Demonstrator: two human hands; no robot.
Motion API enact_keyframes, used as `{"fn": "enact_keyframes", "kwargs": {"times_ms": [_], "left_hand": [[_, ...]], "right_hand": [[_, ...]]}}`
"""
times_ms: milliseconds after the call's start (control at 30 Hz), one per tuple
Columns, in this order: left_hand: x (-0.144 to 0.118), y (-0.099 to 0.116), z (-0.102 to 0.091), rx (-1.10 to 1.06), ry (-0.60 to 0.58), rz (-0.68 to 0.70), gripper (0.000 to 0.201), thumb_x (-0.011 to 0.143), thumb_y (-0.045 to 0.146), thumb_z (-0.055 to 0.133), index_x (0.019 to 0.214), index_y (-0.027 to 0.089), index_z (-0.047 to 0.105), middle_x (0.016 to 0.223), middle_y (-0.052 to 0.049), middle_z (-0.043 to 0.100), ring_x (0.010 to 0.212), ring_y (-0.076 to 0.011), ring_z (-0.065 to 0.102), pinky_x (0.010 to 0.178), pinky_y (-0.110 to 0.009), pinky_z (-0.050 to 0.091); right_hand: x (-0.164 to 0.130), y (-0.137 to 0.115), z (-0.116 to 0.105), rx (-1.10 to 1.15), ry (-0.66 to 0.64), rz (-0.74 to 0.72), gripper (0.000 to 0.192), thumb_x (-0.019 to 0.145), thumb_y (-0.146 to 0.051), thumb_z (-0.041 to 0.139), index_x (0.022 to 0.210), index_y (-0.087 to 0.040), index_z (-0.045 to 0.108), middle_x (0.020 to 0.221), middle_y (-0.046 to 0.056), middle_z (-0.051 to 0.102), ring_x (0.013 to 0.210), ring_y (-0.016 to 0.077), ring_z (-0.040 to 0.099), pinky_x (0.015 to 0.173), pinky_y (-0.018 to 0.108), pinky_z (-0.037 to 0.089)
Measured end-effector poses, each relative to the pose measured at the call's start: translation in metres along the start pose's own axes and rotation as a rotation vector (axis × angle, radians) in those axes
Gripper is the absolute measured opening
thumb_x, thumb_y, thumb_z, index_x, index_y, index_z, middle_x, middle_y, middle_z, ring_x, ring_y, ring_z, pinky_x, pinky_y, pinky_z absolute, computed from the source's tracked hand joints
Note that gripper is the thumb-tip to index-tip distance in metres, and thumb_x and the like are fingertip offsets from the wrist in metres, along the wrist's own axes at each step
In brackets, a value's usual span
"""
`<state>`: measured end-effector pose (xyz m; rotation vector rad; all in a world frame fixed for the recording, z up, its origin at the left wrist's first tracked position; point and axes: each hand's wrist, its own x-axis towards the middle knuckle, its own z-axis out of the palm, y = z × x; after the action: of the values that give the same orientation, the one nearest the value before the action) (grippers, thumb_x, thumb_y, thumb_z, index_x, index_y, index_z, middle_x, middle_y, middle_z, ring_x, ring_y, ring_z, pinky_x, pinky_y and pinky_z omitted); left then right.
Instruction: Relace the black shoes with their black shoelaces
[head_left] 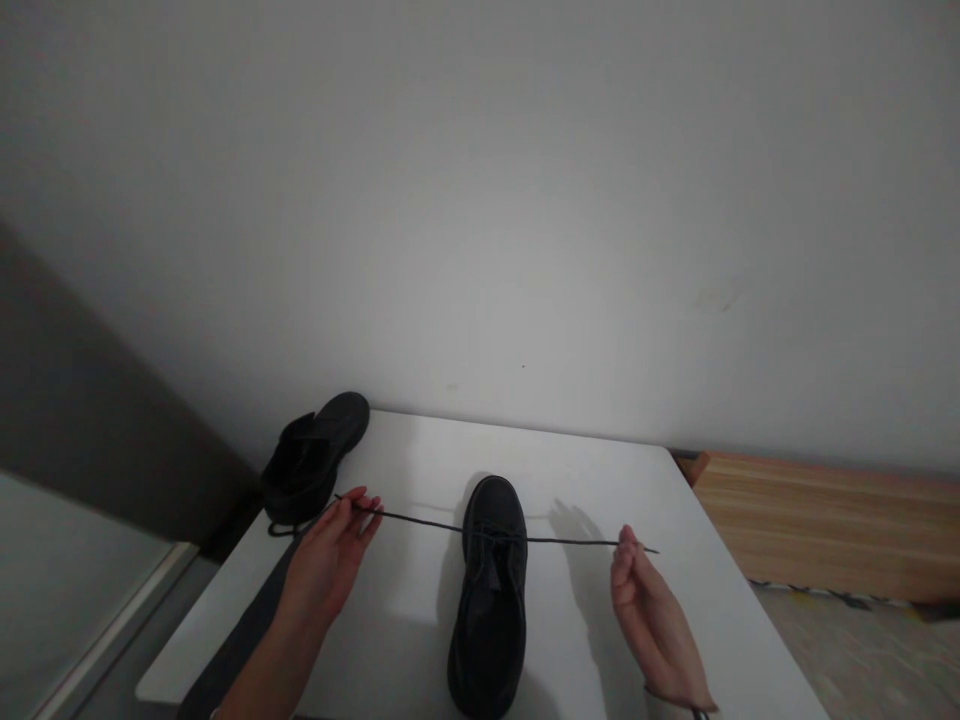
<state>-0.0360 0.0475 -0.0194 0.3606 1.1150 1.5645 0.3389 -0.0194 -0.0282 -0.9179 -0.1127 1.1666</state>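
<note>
White table [420,620] against a plain pale wall [480,200], wooden board [825,520] on the floor to the right. Black shoe [491,590] stands in the middle of the table, toe pointing far. Black lace [420,521] runs taut through the shoe's front and out both sides. Left hand [330,560] pinches the left lace end between thumb and fingertips, other fingers loosely curled. Right hand [645,610] pinches the right end near its tip, which pokes out just past the fingers. Second black shoe [311,460] lies tipped at the far left table edge, just beyond the left hand
</note>
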Motion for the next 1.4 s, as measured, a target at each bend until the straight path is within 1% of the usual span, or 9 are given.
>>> {"fn": "enact_keyframes", "kwargs": {"times_ms": [100, 200, 300, 467, 667, 833, 967, 1233, 1400], "left_hand": [[-0.002, 0.004, 0.004, 0.043, -0.063, 0.012, 0.008, 0.082, 0.017, 0.069, 0.088, 0.015, 0.073, 0.069, -0.001, 0.066, 0.069, -0.0147, 0.067, 0.074, -0.032, 0.060], [-0.008, 0.005, 0.010, 0.174, -0.151, 0.086, 0.029, 0.077, 0.029, 0.077, 0.101, 0.015, 0.072, 0.070, 0.001, 0.064, 0.058, -0.0106, 0.057, 0.061, -0.025, 0.053], [-0.017, 0.006, 0.016, 0.410, -0.256, 0.176, 0.029, 0.074, 0.036, 0.081, 0.094, 0.018, 0.071, 0.070, 0.000, 0.069, 0.062, -0.0136, 0.057, 0.062, -0.026, 0.049], [-0.033, 0.003, 0.028, 0.812, -0.491, 0.318, 0.007, 0.078, 0.029, 0.074, 0.080, 0.023, 0.076, 0.074, -0.001, 0.075, 0.073, -0.0200, 0.064, 0.067, -0.029, 0.048], [-0.048, -0.018, 0.040, 1.061, -0.690, 0.529, 0.014, 0.087, 0.023, 0.064, 0.082, 0.024, 0.077, 0.079, -0.003, 0.073, 0.077, -0.0203, 0.066, 0.068, -0.028, 0.049], [-0.047, -0.033, 0.043, 1.182, -0.744, 0.692, 0.016, 0.089, 0.013, 0.060, 0.086, 0.021, 0.074, 0.082, -0.005, 0.073, 0.082, -0.0219, 0.065, 0.076, -0.033, 0.052], [-0.044, -0.036, 0.043, 1.263, -0.765, 0.784, 0.017, 0.089, 0.007, 0.058, 0.089, 0.018, 0.072, 0.084, -0.007, 0.073, 0.083, -0.0229, 0.065, 0.078, -0.036, 0.053], [-0.050, -0.036, 0.049, 1.390, -0.821, 0.876, 0.018, 0.088, 0.002, 0.059, 0.090, 0.016, 0.071, 0.084, -0.006, 0.070, 0.083, -0.0237, 0.062, 0.077, -0.037, 0.053], [-0.052, -0.035, 0.053, 1.413, -0.814, 0.924, 0.017, 0.089, 0.004, 0.060, 0.093, 0.016, 0.072, 0.088, -0.007, 0.069, 0.086, -0.0250, 0.060, 0.079, -0.040, 0.050]], "right_hand": [[-0.005, -0.002, 0.010, -0.052, -0.081, -0.002, 0.030, 0.064, -0.027, 0.092, 0.087, -0.020, 0.074, 0.081, -0.004, 0.065, 0.053, 0.0028, 0.050, 0.048, 0.010, 0.052], [-0.012, 0.001, 0.019, -0.172, -0.150, -0.031, 0.028, 0.070, -0.041, 0.089, 0.081, -0.021, 0.073, 0.068, -0.006, 0.055, 0.049, 0.0041, 0.038, 0.045, 0.015, 0.046], [-0.018, 0.007, 0.022, -0.365, -0.215, -0.054, 0.033, 0.071, -0.047, 0.087, 0.079, -0.017, 0.075, 0.063, -0.005, 0.051, 0.053, 0.0072, 0.038, 0.047, 0.018, 0.039], [-0.019, 0.020, 0.022, -0.707, -0.296, -0.144, 0.031, 0.070, -0.044, 0.086, 0.085, -0.018, 0.080, 0.075, 0.001, 0.062, 0.063, 0.0134, 0.044, 0.055, 0.026, 0.036], [-0.020, 0.030, 0.027, -0.947, -0.406, -0.268, 0.026, 0.070, -0.045, 0.082, 0.076, -0.019, 0.079, 0.064, -0.003, 0.051, 0.062, 0.0156, 0.043, 0.062, 0.030, 0.034], [-0.020, 0.036, 0.027, -1.037, -0.441, -0.327, 0.025, 0.078, -0.045, 0.074, 0.078, -0.020, 0.077, 0.066, -0.002, 0.049, 0.063, 0.0168, 0.044, 0.062, 0.030, 0.035], [-0.020, 0.038, 0.026, -1.075, -0.460, -0.349, 0.026, 0.081, -0.045, 0.071, 0.080, -0.020, 0.075, 0.071, 0.000, 0.055, 0.065, 0.0174, 0.046, 0.062, 0.030, 0.037], [-0.020, 0.044, 0.028, -1.120, -0.482, -0.370, 0.025, 0.083, -0.044, 0.067, 0.080, -0.019, 0.072, 0.070, 0.000, 0.056, 0.062, 0.0164, 0.046, 0.059, 0.029, 0.038], [-0.023, 0.046, 0.035, -1.163, -0.485, -0.398, 0.022, 0.084, -0.039, 0.063, 0.081, -0.018, 0.069, 0.066, -0.001, 0.056, 0.058, 0.0163, 0.046, 0.056, 0.028, 0.037]]}}
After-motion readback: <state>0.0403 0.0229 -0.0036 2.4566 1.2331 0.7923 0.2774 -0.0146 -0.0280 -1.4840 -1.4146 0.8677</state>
